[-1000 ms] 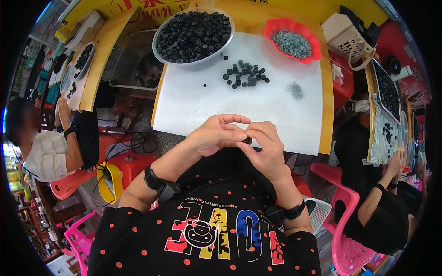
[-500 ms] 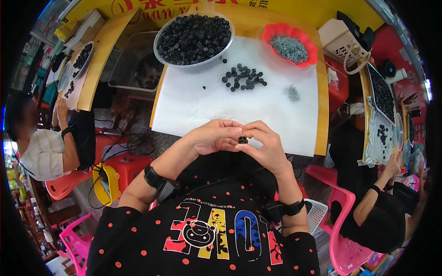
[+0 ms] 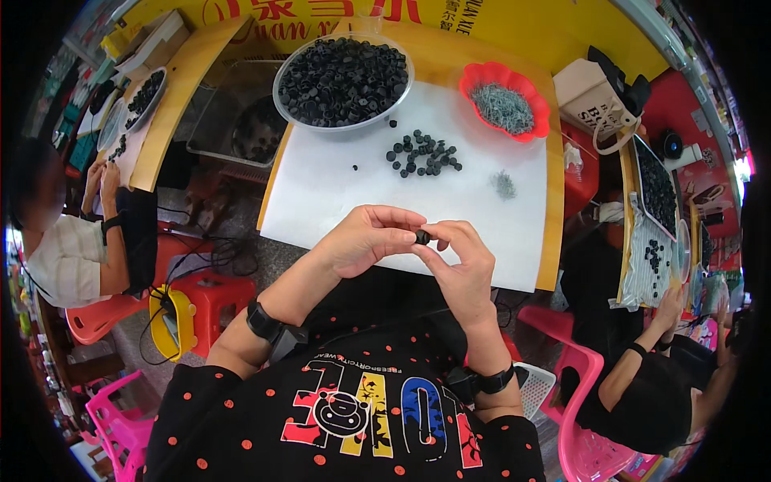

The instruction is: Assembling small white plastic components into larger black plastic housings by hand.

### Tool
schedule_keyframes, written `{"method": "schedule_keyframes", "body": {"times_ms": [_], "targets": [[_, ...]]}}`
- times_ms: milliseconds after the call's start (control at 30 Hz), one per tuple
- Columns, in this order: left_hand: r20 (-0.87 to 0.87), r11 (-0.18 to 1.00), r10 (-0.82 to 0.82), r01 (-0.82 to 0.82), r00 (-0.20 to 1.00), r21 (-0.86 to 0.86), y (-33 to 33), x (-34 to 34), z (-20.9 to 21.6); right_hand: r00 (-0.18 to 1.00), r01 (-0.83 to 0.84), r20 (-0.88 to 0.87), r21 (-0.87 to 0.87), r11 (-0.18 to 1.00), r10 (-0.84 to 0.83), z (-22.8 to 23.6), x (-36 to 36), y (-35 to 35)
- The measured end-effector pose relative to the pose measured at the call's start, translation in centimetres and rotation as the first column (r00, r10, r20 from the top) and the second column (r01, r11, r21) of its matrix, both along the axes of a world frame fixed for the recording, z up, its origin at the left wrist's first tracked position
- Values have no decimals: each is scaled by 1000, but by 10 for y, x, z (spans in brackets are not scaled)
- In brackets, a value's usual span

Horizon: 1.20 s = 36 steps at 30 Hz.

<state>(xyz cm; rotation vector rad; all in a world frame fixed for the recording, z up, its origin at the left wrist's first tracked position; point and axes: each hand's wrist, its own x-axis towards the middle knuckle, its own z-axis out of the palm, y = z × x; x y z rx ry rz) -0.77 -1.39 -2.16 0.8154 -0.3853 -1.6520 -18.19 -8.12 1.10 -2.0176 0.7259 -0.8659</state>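
Observation:
A small black round part (image 3: 422, 237) is held just above the near edge of the white-covered table. My left hand (image 3: 371, 243) pinches it from the left between thumb and fingers. From the other side, the thumb and forefinger of my right hand (image 3: 461, 263) close on the same part. Beyond my hands lies a loose group of several similar black parts (image 3: 423, 154) on the white sheet (image 3: 337, 189). To its right sits a little heap of fine grey metal pieces (image 3: 503, 185), too small to make out singly.
A clear bowl (image 3: 277, 92) full of black parts stands at the back left. A red scalloped dish (image 3: 540, 128) of grey metal pieces is at the back right. People work at side tables left and right. A red stool (image 3: 210, 301) and a pink chair (image 3: 582, 361) flank me.
The black part has turned between my fingers, and its open ring face no longer shows. My left fingertips have closed in on it. The whole view has shifted slightly.

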Motion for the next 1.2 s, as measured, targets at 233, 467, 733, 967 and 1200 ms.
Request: {"method": "schedule_keyframes", "body": {"times_ms": [233, 467, 733, 967, 1200], "targets": [[214, 999, -38, 36, 976, 16, 1, 4, 10, 999, 32, 7, -102, 994, -31, -2, 5, 4], [212, 999, 2, 5, 977, -32, 0, 2, 9, 998, 38, -38, -194, 980, -46, -2, 9, 7], [250, 998, -42, 28, 967, 60, 1, 3, 8, 993, 24, -111, -178, 984, -44, -2, 10, 12], [342, 1000, 11, -12, 940, 0, 0, -2, 11, 992, 69, -85, -255, 964, -93, -8, 10, 11], [306, 991, 130, -128, 943, -25, -1, -12, -2, 994, 89, -33, -281, 956, -102, -17, 11, 6]]}}
